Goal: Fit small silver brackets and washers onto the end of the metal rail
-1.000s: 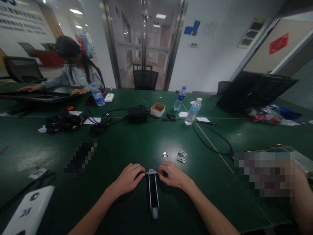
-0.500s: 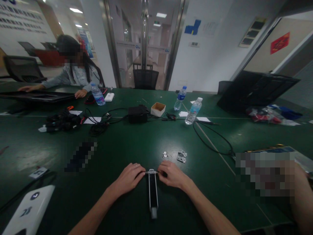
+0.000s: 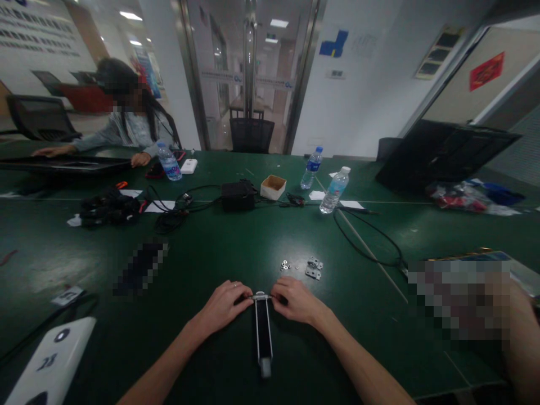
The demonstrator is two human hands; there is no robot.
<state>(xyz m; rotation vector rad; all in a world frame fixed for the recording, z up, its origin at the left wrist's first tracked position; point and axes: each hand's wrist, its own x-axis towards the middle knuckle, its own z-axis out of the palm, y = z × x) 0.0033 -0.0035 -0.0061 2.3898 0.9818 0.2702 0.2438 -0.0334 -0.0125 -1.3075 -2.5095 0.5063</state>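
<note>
1. A slim metal frame [image 3: 269, 332] lies at the lower centre of the picture, its grey end block [image 3: 265, 367] pointing towards the bottom edge.
2. The left hand [image 3: 230, 304] is pinched on the left end of the frame's crossbar [image 3: 261, 297]; the right hand [image 3: 297, 301] is pinched on the other end, though its fingers hide the exact contact. Gripping opposite ends probably keeps the bar level and stops the frame twisting.
3. Both hands sit low over the bench [image 3: 236, 247], which seems to steady them.
4. Just above the right hand, small metal rings [image 3: 284, 267] lie beside metal brackets [image 3: 313, 269], likely grouped for easy reach.
5. Towards upper centre, an open box [image 3: 270, 193] stands well apart from the hands.
</note>
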